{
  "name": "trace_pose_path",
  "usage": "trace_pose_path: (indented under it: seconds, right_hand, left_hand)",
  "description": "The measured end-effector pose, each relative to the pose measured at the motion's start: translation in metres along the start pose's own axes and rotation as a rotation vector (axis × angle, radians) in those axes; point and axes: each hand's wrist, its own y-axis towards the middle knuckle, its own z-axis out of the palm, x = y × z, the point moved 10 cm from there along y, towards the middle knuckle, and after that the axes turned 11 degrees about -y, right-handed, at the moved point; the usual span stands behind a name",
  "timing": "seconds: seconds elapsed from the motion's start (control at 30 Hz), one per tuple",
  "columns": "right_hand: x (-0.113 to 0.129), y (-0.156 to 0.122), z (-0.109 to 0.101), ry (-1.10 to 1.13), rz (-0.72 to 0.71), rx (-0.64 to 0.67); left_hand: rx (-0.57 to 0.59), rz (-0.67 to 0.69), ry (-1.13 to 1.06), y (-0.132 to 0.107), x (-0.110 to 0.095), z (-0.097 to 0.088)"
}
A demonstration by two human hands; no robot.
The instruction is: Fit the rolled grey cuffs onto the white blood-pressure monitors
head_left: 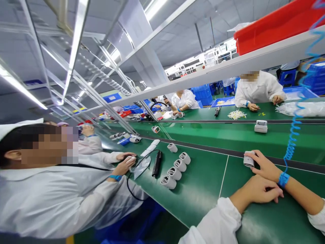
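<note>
Where green bench (200,193) meets belt (223,139), right hand (265,166) holds part (248,160).

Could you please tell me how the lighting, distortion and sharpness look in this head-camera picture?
Head view: wide-angle distortion tilts the shelf rail and stretches the edges; head view: the strip light overhead burns out white, while the green table is evenly lit, shadows soft; head view: the right hand and the small white device in its grip are sharp.

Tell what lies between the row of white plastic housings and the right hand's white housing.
Only bare green mat, crossed by a thin white line, separates row and held housing, per head view.
</note>
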Motion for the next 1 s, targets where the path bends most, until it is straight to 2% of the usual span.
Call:
trace_pose_path:
  seconds: [0.1,0.17,0.2,0.27,0.33,0.37,0.43,0.5,0.6,0.67,0.7,0.77,0.83,0.87,0.93,1.0]
  right_hand:
    - [-0.017,-0.033,-0.015,-0.032,0.07,-0.047]
    - [-0.025,-0.055,-0.021,-0.045,0.095,-0.063]
    - [-0.027,-0.066,-0.023,-0.049,0.102,-0.07]
    - [-0.028,-0.085,-0.023,-0.054,0.107,-0.104]
    - [-0.027,-0.097,-0.019,-0.056,0.086,-0.131]
    - [-0.028,-0.099,-0.015,-0.053,0.071,-0.143]
    - [-0.029,-0.097,-0.009,-0.035,0.049,-0.149]
    - [-0.026,-0.09,-0.009,0.01,0.05,-0.147]
    - [-0.003,-0.088,-0.028,0.144,0.117,-0.11]
    - [0.011,-0.099,-0.054,0.292,0.252,-0.129]
    - [0.016,-0.108,-0.067,0.397,0.322,-0.157]
    - [0.022,-0.137,-0.095,0.665,0.432,-0.288]
    - [0.044,-0.175,-0.105,0.924,0.452,-0.29]
    - [0.062,-0.197,-0.103,1.036,0.453,-0.239]
    - [0.108,-0.248,-0.086,1.163,0.498,-0.055]
    - [0.148,-0.306,-0.058,1.14,0.629,0.138]
  left_hand:
    - [0.035,-0.008,-0.023,-0.004,0.0,0.001]
    - [0.006,-0.023,-0.036,-0.006,0.001,-0.003]
    - [-0.049,-0.021,-0.034,-0.007,0.001,-0.009]
    - [-0.233,0.021,-0.015,-0.01,-0.001,-0.028]
    - [-0.409,0.095,0.021,-0.013,-0.005,-0.045]
    - [-0.46,0.126,0.044,-0.013,-0.006,-0.05]
    - [-0.477,0.143,0.105,-0.007,-0.004,-0.055]
    - [-0.406,0.121,0.164,0.003,-0.001,-0.052]
    - [-0.261,0.113,0.222,0.008,-0.009,-0.038]
    - [-0.274,0.108,0.255,0.005,-0.017,-0.04]
    - [-0.312,0.112,0.263,0.005,-0.018,-0.046]
    - [-0.306,0.129,0.278,0.014,-0.01,-0.052]
    - [-0.308,0.145,0.295,0.027,0.003,-0.055]
    - [-0.294,0.148,0.31,0.031,0.009,-0.053]
    - [-0.255,0.171,0.338,0.033,0.013,-0.045]
    - [-0.23,0.192,0.369,0.028,0.01,-0.039]
